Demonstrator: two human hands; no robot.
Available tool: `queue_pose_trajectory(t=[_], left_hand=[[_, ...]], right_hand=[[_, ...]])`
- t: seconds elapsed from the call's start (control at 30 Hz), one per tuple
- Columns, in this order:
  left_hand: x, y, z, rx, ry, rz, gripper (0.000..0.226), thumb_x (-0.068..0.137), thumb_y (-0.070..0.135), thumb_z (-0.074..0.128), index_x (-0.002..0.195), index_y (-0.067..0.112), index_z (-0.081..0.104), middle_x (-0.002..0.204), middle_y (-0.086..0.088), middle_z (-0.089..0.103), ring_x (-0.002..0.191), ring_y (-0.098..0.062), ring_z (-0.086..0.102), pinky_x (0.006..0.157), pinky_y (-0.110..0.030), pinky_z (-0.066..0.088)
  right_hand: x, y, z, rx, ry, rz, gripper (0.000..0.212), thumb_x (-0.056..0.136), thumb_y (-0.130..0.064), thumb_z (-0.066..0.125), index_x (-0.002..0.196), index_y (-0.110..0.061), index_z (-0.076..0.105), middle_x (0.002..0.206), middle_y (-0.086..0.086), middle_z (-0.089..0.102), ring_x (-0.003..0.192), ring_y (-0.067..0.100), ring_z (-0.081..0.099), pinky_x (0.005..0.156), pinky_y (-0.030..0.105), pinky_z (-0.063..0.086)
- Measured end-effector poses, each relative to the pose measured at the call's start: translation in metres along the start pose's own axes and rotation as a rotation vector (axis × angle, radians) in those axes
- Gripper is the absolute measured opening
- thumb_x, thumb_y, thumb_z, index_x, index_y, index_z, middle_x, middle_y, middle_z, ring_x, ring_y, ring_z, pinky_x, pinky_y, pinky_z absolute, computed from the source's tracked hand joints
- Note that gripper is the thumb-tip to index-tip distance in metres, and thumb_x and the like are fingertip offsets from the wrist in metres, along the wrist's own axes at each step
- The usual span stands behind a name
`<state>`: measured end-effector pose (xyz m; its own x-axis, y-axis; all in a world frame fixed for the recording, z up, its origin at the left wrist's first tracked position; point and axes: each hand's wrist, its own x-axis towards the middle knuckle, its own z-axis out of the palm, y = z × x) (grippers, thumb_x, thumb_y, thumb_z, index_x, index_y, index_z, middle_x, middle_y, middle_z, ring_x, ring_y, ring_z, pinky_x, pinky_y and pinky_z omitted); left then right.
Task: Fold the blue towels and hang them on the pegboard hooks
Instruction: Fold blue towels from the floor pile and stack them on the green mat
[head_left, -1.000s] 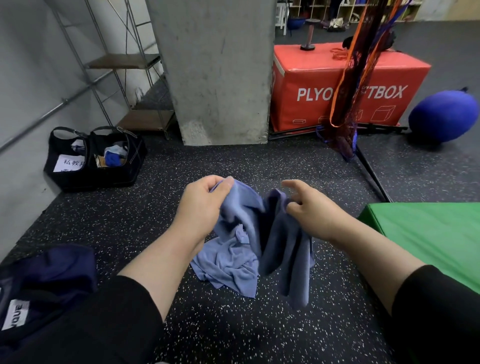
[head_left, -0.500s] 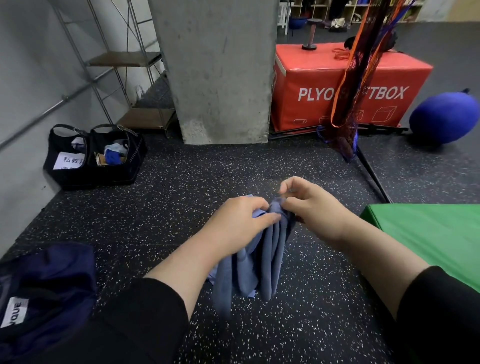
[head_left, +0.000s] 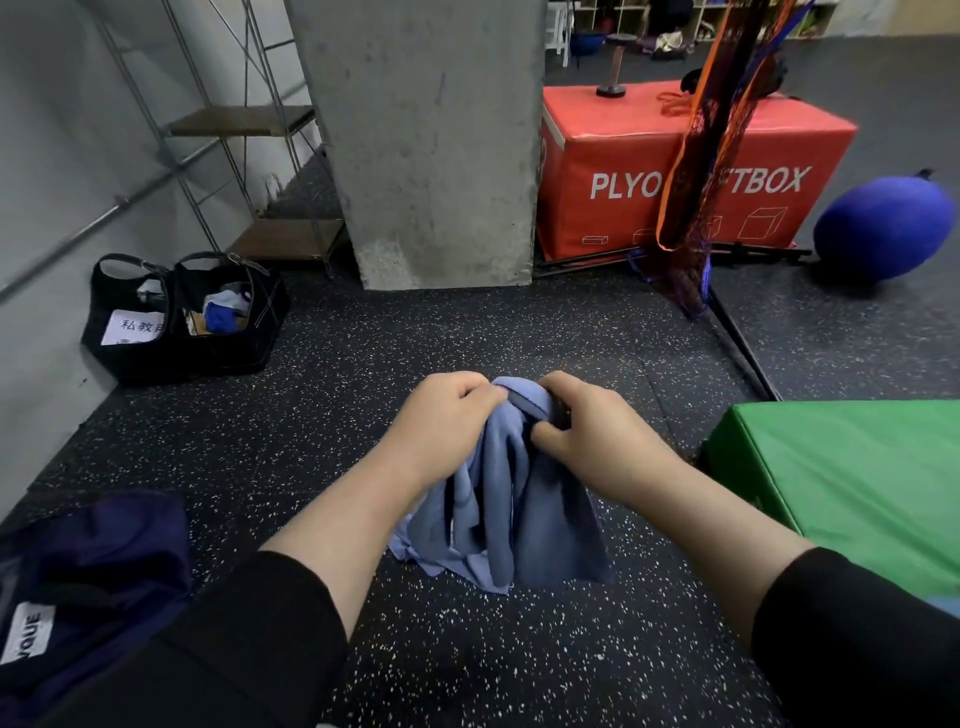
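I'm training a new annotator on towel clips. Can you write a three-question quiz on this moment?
1. True or false: only one hand grips the blue towel.
2. What lies nearest the right hand? A) green mat B) black bag C) blue ball
3. Fill in: the towel hangs bunched above the speckled ____.

Key: 1 false, the left hand grips it too; 2 A; 3 floor.
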<state>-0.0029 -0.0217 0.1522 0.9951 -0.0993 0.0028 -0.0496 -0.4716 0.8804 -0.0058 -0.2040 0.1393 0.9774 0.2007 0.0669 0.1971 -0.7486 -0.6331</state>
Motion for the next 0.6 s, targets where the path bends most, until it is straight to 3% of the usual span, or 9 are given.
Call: queue_pose_trajectory(t=[0.2, 0.3, 0.4, 0.5, 0.6], left_hand=[[0.004, -0.001, -0.007, -0.002, 0.204, -0.053, 0.043, 0.093, 0.02, 0.056, 0.059, 0.021, 0.031, 0.054, 0.008, 0.026, 0.058, -0.016, 0.026, 0.058, -0.035, 0.024], [0.007, -0.002, -0.014, -0.009, 0.334, -0.085, 0.04, 0.09, 0.018, 0.054, 0.06, 0.021, 0.028, 0.058, 0.004, 0.025, 0.062, -0.018, 0.024, 0.059, -0.035, 0.022], [0.011, -0.008, -0.024, 0.156, 0.44, -0.122, 0.036, 0.091, 0.02, 0.051, 0.061, 0.018, 0.031, 0.06, -0.003, 0.029, 0.061, -0.022, 0.026, 0.057, -0.038, 0.023], [0.016, -0.02, -0.032, 0.185, 0.483, -0.144, 0.035, 0.091, 0.021, 0.05, 0.061, 0.018, 0.032, 0.059, -0.003, 0.031, 0.062, -0.025, 0.028, 0.057, -0.037, 0.025], [0.018, -0.025, -0.031, 0.131, 0.428, -0.201, 0.035, 0.09, 0.021, 0.053, 0.061, 0.016, 0.035, 0.058, -0.003, 0.032, 0.063, -0.024, 0.028, 0.057, -0.037, 0.024]], right_hand=[[0.004, 0.008, -0.003, -0.065, 0.103, 0.091, 0.023, 0.085, -0.021, 0.062, 0.107, -0.027, 0.062, 0.09, -0.004, 0.067, 0.084, 0.022, 0.061, 0.072, 0.033, 0.047], [0.005, 0.012, -0.007, -0.122, 0.027, 0.142, 0.015, 0.086, -0.02, 0.062, 0.099, -0.025, 0.066, 0.088, -0.004, 0.07, 0.083, 0.022, 0.062, 0.068, 0.03, 0.044], [0.005, 0.018, -0.01, -0.173, -0.125, 0.214, 0.009, 0.086, -0.019, 0.058, 0.085, -0.024, 0.065, 0.077, -0.002, 0.068, 0.07, 0.021, 0.062, 0.057, 0.028, 0.04], [0.006, 0.026, -0.012, -0.164, -0.134, 0.276, 0.017, 0.086, -0.017, 0.054, 0.083, -0.016, 0.07, 0.071, 0.005, 0.068, 0.064, 0.021, 0.06, 0.054, 0.029, 0.041], [0.009, 0.029, -0.013, -0.058, -0.098, 0.298, 0.022, 0.089, -0.016, 0.052, 0.081, -0.005, 0.069, 0.065, 0.012, 0.058, 0.061, 0.021, 0.047, 0.055, 0.031, 0.036]])
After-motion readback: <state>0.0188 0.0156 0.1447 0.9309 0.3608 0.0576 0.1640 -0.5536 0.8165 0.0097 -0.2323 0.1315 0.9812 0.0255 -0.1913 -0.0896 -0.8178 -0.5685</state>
